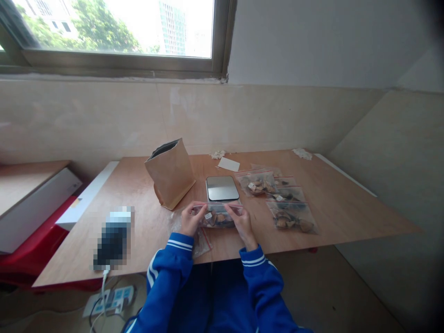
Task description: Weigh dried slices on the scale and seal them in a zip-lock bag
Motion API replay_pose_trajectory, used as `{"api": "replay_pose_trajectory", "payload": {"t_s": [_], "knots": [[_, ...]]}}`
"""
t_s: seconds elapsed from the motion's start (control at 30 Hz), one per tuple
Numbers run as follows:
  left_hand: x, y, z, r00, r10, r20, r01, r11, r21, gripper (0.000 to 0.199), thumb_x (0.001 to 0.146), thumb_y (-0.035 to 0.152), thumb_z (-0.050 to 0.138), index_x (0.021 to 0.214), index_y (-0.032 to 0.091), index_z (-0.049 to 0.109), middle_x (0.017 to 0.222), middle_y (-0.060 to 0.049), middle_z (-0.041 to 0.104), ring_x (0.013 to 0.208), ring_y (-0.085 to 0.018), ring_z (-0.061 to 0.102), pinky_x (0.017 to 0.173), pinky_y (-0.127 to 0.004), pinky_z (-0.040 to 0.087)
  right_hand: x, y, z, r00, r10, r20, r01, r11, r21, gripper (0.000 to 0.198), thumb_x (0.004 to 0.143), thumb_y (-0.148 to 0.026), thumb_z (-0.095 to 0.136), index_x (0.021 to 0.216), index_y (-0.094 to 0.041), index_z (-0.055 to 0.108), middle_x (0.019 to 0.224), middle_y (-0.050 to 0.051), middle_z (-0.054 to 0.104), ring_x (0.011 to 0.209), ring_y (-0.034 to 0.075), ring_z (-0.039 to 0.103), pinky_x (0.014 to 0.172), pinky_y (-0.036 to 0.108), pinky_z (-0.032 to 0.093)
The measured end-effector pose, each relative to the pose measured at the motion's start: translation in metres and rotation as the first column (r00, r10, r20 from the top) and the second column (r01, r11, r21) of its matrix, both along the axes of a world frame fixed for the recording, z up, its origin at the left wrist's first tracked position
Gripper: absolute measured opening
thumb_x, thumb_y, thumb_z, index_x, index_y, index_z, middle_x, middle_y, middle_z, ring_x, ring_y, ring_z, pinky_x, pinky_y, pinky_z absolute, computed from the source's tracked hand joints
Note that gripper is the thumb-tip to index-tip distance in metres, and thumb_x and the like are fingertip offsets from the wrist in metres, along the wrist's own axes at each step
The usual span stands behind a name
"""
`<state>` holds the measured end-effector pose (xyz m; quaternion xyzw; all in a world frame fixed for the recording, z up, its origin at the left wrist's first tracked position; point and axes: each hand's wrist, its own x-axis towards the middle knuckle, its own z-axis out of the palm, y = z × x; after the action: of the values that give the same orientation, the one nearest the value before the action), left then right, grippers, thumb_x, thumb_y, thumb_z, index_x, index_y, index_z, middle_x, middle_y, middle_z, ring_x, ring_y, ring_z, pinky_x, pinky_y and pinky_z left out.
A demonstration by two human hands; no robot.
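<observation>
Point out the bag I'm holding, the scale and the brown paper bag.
zip bag [218,216], head view, its middle between both hands.
scale [222,188], head view, centre of its shiny platform.
brown paper bag [172,175], head view, its front face.

The person wore a bright blue jacket whose long sleeves [173,268] ended in ribbed cuffs [180,243] ringed by two thin white stripes each.

Clear glossy plastic zip bag [218,216], crinkled. Matt brown paper bag [170,173], creased. Scale [222,188] top glossy, reflective. Table [347,203] smooth wood veneer, matt. Sleeves [258,277] blue knit cloth.
</observation>
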<state>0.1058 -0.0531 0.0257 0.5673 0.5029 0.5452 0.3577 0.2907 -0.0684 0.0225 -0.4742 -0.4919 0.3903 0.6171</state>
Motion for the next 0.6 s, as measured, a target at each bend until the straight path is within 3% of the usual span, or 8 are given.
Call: {"api": "replay_pose_trajectory", "payload": {"t_s": [0.13, 0.3, 0.4, 0.6], "knots": [[0.001, -0.003, 0.005, 0.999, -0.029, 0.039, 0.030, 0.999, -0.020, 0.020, 0.077, 0.043, 0.070, 0.079, 0.023, 0.070, 0.078, 0.000, 0.070, 0.074, -0.016, 0.066, 0.069, -0.026, 0.052, 0.000, -0.002, 0.004, 1.000, -0.001, -0.016, 0.001, 1.000, -0.004, 0.026, 0.076, -0.044, 0.073, 0.079, -0.018, 0.070, 0.079, 0.003, 0.070, 0.078, 0.018, 0.066, 0.076, 0.031, 0.055], [0.003, -0.006, 0.015, 0.977, -0.195, 0.084, 0.202, 0.976, -0.086, 0.024, 0.074, 0.044, 0.072, 0.077, 0.020, 0.070, 0.076, -0.002, 0.071, 0.072, -0.018, 0.067, 0.067, -0.027, 0.053, -0.003, -0.004, 0.010, 0.993, 0.114, -0.006, -0.114, 0.993, -0.039, 0.027, 0.076, -0.045, 0.072, 0.080, -0.018, 0.071, 0.082, 0.005, 0.071, 0.077, 0.019, 0.066, 0.068, 0.030, 0.056], [0.004, -0.007, 0.016, 0.978, -0.194, 0.075, 0.199, 0.978, -0.063, 0.025, 0.074, 0.043, 0.072, 0.077, 0.018, 0.071, 0.078, -0.004, 0.073, 0.075, -0.019, 0.068, 0.071, -0.028, 0.054, -0.005, -0.003, 0.008, 0.987, 0.162, 0.012, -0.161, 0.986, -0.037, 0.026, 0.075, -0.044, 0.073, 0.079, -0.019, 0.072, 0.077, 0.003, 0.070, 0.070, 0.017, 0.064, 0.062, 0.027, 0.054], [0.004, -0.007, 0.014, 0.983, -0.173, 0.059, 0.175, 0.984, -0.024, 0.025, 0.074, 0.042, 0.073, 0.078, 0.018, 0.071, 0.079, -0.005, 0.073, 0.076, -0.019, 0.069, 0.071, -0.028, 0.055, -0.006, 0.000, 0.001, 0.991, 0.101, 0.088, -0.102, 0.995, 0.015, 0.020, 0.079, -0.039, 0.072, 0.078, -0.019, 0.074, 0.076, 0.003, 0.067, 0.073, 0.016, 0.065, 0.066, 0.026, 0.053]]}}
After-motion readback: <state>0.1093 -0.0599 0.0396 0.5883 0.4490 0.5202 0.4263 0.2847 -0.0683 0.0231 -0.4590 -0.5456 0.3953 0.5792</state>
